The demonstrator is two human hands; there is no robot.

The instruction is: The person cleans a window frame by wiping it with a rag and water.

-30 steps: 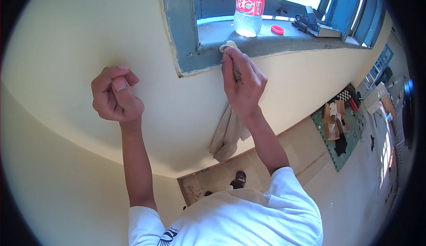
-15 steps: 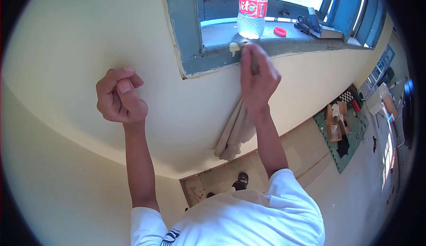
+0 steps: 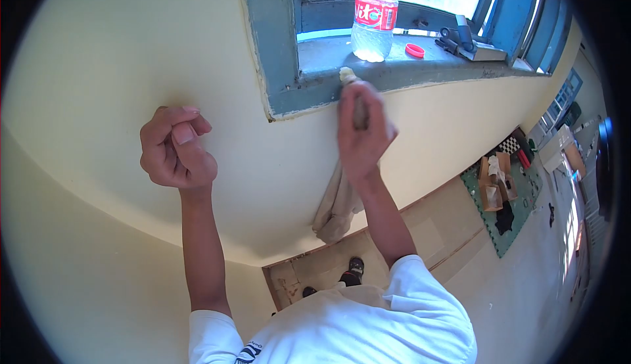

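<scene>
My left hand (image 3: 177,147) is raised before the pale wall, its fingers curled and thumb pressed to them; whether anything small sits between them is hidden. My right hand (image 3: 365,131), blurred, is closed round a small dark object (image 3: 360,113) that I cannot make out, just below the blue window sill (image 3: 322,91). A pale yellowish lump (image 3: 347,75) shows at the sill's front edge, right above my right fingertips. On the sill a clear bottle with a red label (image 3: 373,25) stands upright, beside a red cap ring (image 3: 415,50).
Dark tools (image 3: 460,35) and a grey box (image 3: 488,52) lie on the sill at the right. Beige cloth (image 3: 336,213) hangs below my right hand. On the floor at the right are a green mat (image 3: 519,223) and an open cardboard box (image 3: 491,193).
My right hand has moved left and down, with the dark object in it, to just under the pale lump. My left hand has barely shifted and keeps its curled shape.
</scene>
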